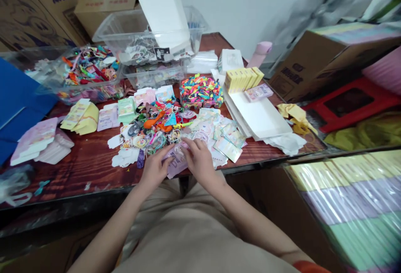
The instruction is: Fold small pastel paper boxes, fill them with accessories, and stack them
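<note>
My left hand (156,167) and my right hand (198,159) both grip a small lilac printed packet (176,159) at the near edge of the wooden table (90,162). The fingers of each hand pinch one side of the packet. Just beyond it lies a heap of colourful hair ties and small trinkets (153,127). To the right of that heap are several printed paper sachets (219,133).
Clear plastic bins (128,35) with bright items stand at the back. A mound of multicoloured bands (200,90), yellow boxes (243,78) and flat white cartons (260,116) lie right of centre. Cardboard boxes (326,58) and a red stool (354,102) sit at right.
</note>
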Available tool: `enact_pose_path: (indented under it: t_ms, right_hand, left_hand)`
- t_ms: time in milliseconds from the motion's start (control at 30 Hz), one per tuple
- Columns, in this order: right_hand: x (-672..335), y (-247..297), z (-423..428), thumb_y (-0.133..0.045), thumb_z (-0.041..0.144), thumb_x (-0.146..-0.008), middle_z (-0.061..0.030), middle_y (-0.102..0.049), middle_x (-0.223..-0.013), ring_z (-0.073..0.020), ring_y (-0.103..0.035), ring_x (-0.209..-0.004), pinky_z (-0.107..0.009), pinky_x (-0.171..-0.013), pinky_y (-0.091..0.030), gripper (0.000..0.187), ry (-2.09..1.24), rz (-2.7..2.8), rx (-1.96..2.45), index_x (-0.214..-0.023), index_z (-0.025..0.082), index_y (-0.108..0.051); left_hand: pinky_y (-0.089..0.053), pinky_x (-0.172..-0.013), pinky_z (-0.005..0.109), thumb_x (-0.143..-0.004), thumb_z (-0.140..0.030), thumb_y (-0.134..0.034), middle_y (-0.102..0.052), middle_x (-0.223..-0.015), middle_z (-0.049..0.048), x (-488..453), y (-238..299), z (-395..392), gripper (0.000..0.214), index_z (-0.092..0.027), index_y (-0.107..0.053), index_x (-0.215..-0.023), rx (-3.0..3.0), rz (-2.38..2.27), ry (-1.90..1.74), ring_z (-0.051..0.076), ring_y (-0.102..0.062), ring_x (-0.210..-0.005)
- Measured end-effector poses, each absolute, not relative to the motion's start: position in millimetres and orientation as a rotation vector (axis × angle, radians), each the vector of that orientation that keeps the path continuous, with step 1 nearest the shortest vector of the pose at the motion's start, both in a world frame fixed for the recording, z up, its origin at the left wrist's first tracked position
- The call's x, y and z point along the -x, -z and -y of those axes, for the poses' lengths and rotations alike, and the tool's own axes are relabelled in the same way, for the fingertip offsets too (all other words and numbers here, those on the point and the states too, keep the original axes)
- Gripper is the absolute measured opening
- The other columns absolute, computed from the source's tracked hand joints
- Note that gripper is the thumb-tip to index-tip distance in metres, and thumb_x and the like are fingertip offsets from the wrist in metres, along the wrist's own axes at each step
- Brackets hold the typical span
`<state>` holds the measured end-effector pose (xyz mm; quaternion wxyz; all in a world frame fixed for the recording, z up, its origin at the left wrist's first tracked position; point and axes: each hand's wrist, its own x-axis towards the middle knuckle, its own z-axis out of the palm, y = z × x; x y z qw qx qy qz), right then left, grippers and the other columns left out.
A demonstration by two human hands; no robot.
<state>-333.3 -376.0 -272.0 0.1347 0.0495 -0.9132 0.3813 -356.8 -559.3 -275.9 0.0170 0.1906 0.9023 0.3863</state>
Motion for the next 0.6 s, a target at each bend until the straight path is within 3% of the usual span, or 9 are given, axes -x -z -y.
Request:
enact_pose_path:
  t_ms: [133,233,400,600]
  right_hand:
    - [341,270,369,-0.052,0.015,-0.093,-0.0140,-0.064,-0.106,-0.0273,-0.061,-0.100,-0.042,-0.088,-0.052,0.040,-1.149,2.769,-0.301,-0.133,0.016,-0.058]
    - [348,267,360,-0.056,0.013,-0.089,-0.0101,-0.069,-0.108,-0.0243,-0.064,-0.098,-0.037,-0.086,-0.052,0.046,-1.267,2.723,-0.286,-0.135,0.020,-0.056]
    - [355,273,352,-0.055,0.014,-0.089,-0.0106,-0.072,-0.106,-0.0249,-0.068,-0.095,-0.036,-0.083,-0.053,0.036,-1.254,2.710,-0.224,-0.124,0.020,-0.064]
    - [355,273,355,-0.055,0.022,-0.091,-0.0071,-0.073,-0.095,-0.0229,-0.066,-0.090,-0.035,-0.080,-0.053,0.025,-1.348,2.499,-0.256,-0.112,0.023,-0.068]
  left_hand:
    - [-0.055,-0.091,0.043,-0.097,-0.025,-0.043,-0.070,-0.119,0.0117,359,283,563,0.042,-0.020,-0.059,-0.135,-0.822,-3.003,-0.894,0.027,-0.065,-0.109]
    - [-0.056,-0.084,0.041,-0.099,-0.025,-0.040,-0.068,-0.108,0.0116,359,286,559,0.042,-0.019,-0.056,-0.137,-0.914,-3.097,-0.672,0.027,-0.064,-0.100]
    - [-0.055,-0.075,0.037,-0.098,-0.022,-0.041,-0.063,-0.099,0.0113,354,295,550,0.042,-0.018,-0.055,-0.138,-1.028,-3.247,-0.409,0.025,-0.062,-0.087]
    - [-0.050,-0.089,0.046,-0.095,-0.029,-0.055,-0.064,-0.111,0.0170,351,298,545,0.041,-0.016,-0.059,-0.133,-1.113,-3.492,-0.241,0.032,-0.059,-0.102]
